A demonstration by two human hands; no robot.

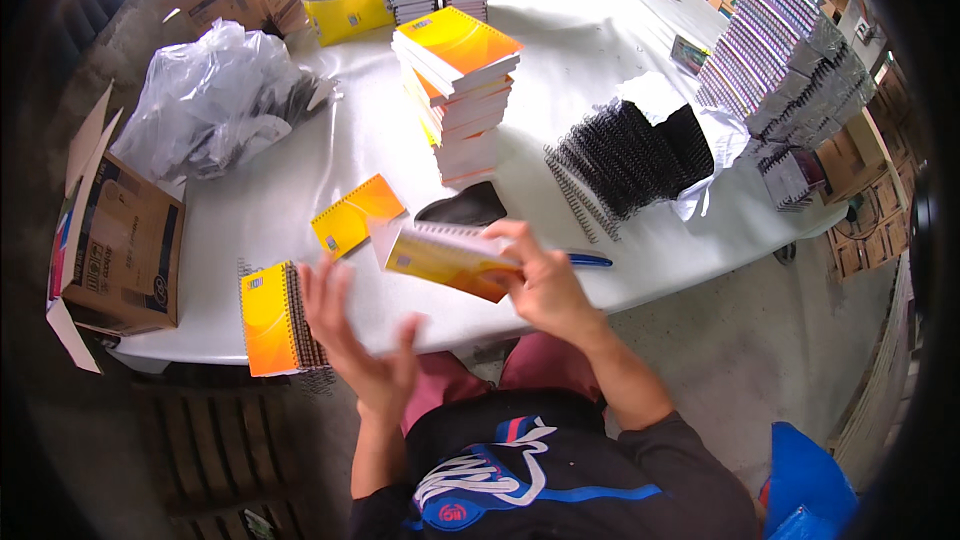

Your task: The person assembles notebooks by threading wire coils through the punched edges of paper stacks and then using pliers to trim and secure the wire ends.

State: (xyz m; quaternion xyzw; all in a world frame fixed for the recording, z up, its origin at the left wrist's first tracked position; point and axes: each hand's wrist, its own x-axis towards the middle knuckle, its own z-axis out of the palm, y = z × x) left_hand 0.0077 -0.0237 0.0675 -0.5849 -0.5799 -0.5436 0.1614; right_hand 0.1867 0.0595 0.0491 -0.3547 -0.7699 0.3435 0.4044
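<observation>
My right hand [550, 285] grips a small notebook [440, 262] with a yellow and orange cover, held tilted above the table's near edge. A row of punched holes seems to run along its upper edge. Fingers spread and slightly blurred, my left hand [362, 340] is raised left of that notebook and holds nothing. Beside it lies a pile of spiral-bound notebooks [268, 318] with similar covers. Farther in, a yellow-orange cover or notebook [356, 215] lies flat. A black curved object [465, 206] rests behind the held notebook, and a blue pen [592, 260] sticks out right of my right hand.
A tall stack of yellow-orange notebooks [460, 105] stands mid-table. Black spiral wires [625, 160] lie on white wrapping at the right, before tall notebook stacks [765, 45]. To the left are a cardboard box [130, 245] and a clear plastic bag [215, 90].
</observation>
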